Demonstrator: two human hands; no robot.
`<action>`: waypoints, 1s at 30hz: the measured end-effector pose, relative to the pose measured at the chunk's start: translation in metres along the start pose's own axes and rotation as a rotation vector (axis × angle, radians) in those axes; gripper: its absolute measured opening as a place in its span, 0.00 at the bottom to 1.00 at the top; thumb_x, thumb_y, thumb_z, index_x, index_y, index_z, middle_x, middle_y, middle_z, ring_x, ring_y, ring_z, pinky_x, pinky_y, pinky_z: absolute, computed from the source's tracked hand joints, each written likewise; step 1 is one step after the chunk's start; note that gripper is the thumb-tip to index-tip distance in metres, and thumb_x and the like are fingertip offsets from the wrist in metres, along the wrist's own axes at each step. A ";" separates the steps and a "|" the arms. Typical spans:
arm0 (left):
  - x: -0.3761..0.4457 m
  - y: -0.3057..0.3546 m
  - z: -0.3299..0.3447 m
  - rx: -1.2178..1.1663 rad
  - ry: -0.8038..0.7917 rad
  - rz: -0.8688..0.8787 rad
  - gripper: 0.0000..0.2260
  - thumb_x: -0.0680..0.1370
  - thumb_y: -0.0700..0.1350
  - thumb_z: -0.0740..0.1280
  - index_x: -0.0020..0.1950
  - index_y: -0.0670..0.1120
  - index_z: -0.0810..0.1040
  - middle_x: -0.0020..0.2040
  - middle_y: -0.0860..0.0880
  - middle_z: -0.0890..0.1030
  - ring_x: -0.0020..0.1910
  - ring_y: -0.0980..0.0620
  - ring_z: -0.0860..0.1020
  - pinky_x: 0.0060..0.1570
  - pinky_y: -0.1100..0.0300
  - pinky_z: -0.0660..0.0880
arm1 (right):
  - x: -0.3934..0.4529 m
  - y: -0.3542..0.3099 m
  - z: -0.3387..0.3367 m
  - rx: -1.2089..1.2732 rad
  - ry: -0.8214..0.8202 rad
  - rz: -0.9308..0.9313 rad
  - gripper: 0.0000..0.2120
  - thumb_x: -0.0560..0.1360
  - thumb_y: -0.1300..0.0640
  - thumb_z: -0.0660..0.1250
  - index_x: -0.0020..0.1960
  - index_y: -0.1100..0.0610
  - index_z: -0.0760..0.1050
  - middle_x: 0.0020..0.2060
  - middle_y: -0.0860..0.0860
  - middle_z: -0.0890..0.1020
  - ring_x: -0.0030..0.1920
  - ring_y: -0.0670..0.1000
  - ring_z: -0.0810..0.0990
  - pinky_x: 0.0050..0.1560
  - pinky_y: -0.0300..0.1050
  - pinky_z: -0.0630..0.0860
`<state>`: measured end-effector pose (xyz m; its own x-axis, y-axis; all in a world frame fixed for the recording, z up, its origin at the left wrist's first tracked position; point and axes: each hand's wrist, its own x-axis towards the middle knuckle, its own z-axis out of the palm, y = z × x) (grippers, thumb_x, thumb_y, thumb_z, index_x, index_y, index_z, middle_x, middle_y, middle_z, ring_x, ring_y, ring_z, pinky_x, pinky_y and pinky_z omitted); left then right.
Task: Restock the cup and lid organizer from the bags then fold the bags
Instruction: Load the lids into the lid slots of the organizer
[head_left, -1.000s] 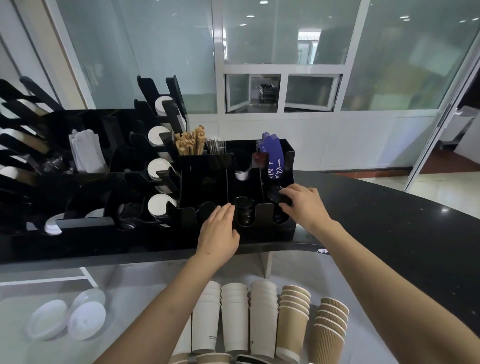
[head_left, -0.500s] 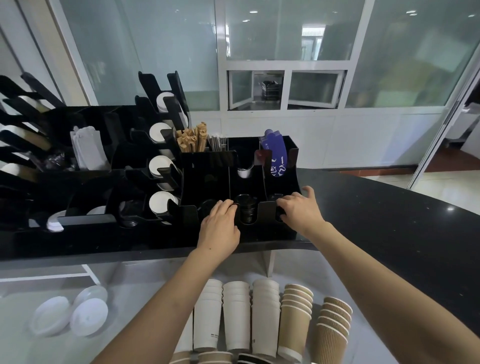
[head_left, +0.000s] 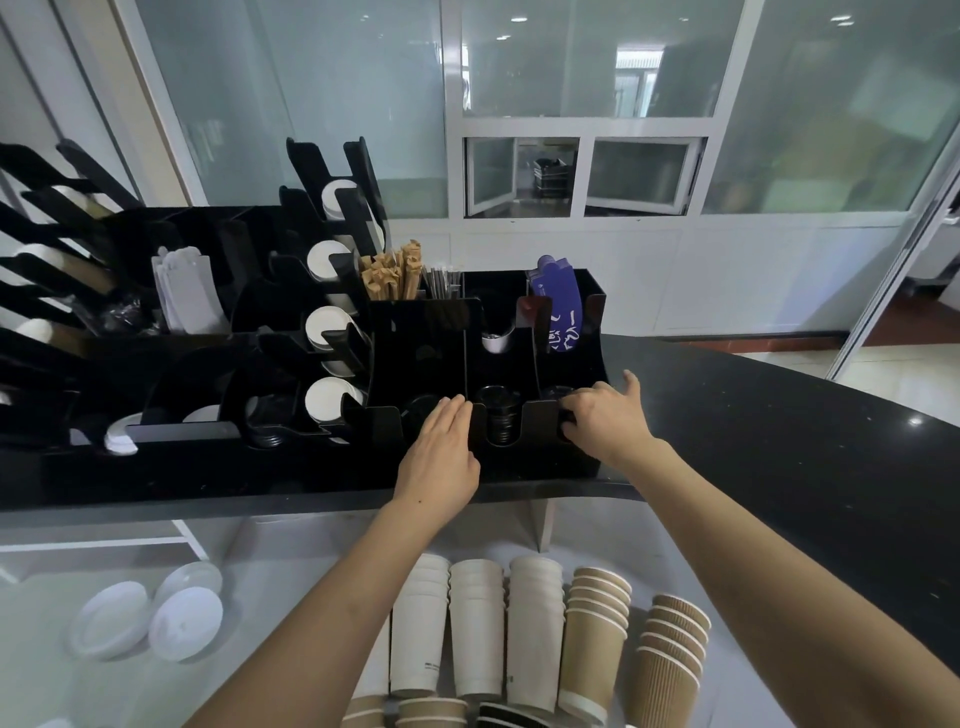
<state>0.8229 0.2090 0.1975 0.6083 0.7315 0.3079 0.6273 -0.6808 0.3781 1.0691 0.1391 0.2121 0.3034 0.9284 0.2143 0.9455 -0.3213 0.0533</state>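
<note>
We see the black acrylic cup and lid organizer (head_left: 540, 364) near the front edge of the dark glossy counter (head_left: 779, 441). Stack of black lids (head_left: 500, 415) sits in its middle front slot. Left hand (head_left: 441, 457) lies flat, fingers straight, against the front of the left slot. Right hand (head_left: 605, 418) has fingers curled into the right front slot, thumb up by the right wall; whether it grips anything we cannot tell. Counter to the right of the organizer is open. On the lower white shelf (head_left: 62, 691): white paper cup stacks (head_left: 478, 631), brown ribbed cup stacks (head_left: 597, 639), white plastic lids (head_left: 184, 621) at left.
</note>
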 end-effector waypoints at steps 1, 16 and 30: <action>0.000 -0.001 0.000 -0.006 -0.005 0.003 0.31 0.83 0.42 0.61 0.84 0.46 0.52 0.84 0.51 0.53 0.83 0.54 0.47 0.78 0.59 0.52 | 0.000 -0.001 -0.002 0.058 0.031 0.023 0.15 0.81 0.51 0.64 0.66 0.47 0.80 0.58 0.47 0.85 0.64 0.53 0.78 0.77 0.69 0.50; 0.001 -0.007 0.001 -0.037 -0.023 0.009 0.31 0.82 0.41 0.63 0.84 0.48 0.54 0.84 0.53 0.52 0.83 0.56 0.47 0.77 0.58 0.56 | 0.014 -0.067 0.019 -0.064 0.219 -0.228 0.20 0.73 0.49 0.77 0.64 0.51 0.82 0.58 0.49 0.84 0.62 0.54 0.81 0.75 0.67 0.61; 0.001 -0.007 -0.002 -0.049 -0.043 0.005 0.31 0.82 0.40 0.63 0.83 0.49 0.56 0.84 0.54 0.52 0.83 0.56 0.47 0.76 0.58 0.60 | 0.016 -0.073 0.026 -0.057 0.211 -0.176 0.17 0.69 0.51 0.80 0.58 0.50 0.84 0.50 0.47 0.84 0.53 0.54 0.83 0.73 0.66 0.63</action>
<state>0.8187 0.2147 0.1969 0.6321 0.7255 0.2723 0.6006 -0.6807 0.4194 1.0080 0.1826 0.1861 0.0982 0.9133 0.3952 0.9715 -0.1741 0.1610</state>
